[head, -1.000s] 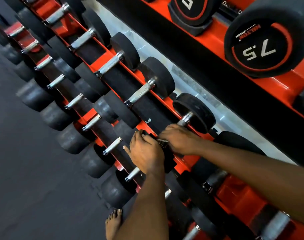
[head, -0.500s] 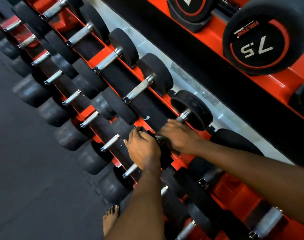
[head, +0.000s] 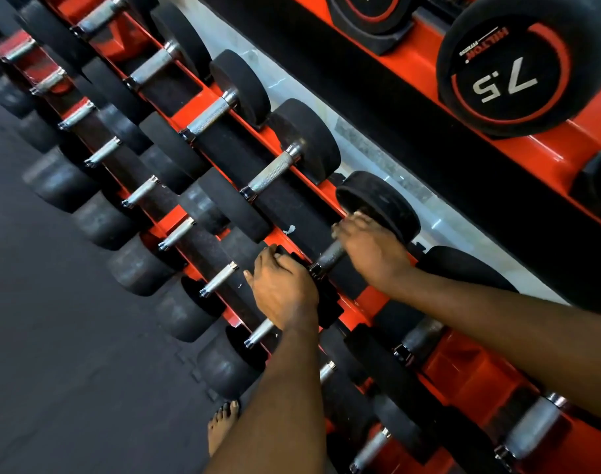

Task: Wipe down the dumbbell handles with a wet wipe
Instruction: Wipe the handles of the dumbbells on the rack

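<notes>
A black dumbbell lies on the middle tier of a red rack (head: 366,298). Its far head (head: 384,203) and a short stretch of its knurled steel handle (head: 330,256) show. My left hand (head: 285,289) grips the near head, with its fingers curled over the top edge. At the far end of the handle, right against the far head, my right hand (head: 370,249) wraps around the bar. The wet wipe is hidden under that hand.
More dumbbells (head: 271,172) line the same tier to the upper left, and smaller ones (head: 220,278) fill the lower tier. A large dumbbell marked 7.5 (head: 507,70) sits on the top shelf. My bare foot (head: 222,425) stands on the dark floor (head: 53,336).
My right hand slid along the handle away from my left hand toward the far head, baring steel between the hands. The left hand kept its hold.
</notes>
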The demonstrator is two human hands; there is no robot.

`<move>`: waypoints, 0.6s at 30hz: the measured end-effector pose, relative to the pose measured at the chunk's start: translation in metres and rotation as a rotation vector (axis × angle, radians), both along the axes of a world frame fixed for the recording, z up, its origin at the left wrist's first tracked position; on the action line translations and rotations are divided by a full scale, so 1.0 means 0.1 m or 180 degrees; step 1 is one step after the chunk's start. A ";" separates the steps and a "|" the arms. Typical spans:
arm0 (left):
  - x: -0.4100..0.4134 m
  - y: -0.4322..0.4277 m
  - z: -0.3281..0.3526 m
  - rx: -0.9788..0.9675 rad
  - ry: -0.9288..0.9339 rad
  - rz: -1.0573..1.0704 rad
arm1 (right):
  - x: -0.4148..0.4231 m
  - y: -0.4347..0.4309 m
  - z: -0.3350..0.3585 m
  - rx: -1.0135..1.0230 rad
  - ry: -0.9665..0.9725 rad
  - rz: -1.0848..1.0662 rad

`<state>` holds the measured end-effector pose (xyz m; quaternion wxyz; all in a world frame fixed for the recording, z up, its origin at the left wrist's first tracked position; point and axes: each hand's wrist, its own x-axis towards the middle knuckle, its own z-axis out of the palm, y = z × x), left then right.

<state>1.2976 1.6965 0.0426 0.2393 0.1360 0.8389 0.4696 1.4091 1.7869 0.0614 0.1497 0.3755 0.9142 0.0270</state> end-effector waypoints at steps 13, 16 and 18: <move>0.01 0.01 -0.01 -0.0084 0.0042 -0.0042 | -0.16 -0.41 0.05 -0.0679 0.3087 -0.4222; 0.00 0.00 -0.02 -0.0126 0.0045 -0.0057 | -0.13 -0.05 -0.41 -0.1224 0.4107 -0.5433; 0.00 0.00 -0.03 -0.0131 0.0080 -0.0096 | -0.02 0.28 -1.00 -0.1681 0.4324 -0.5666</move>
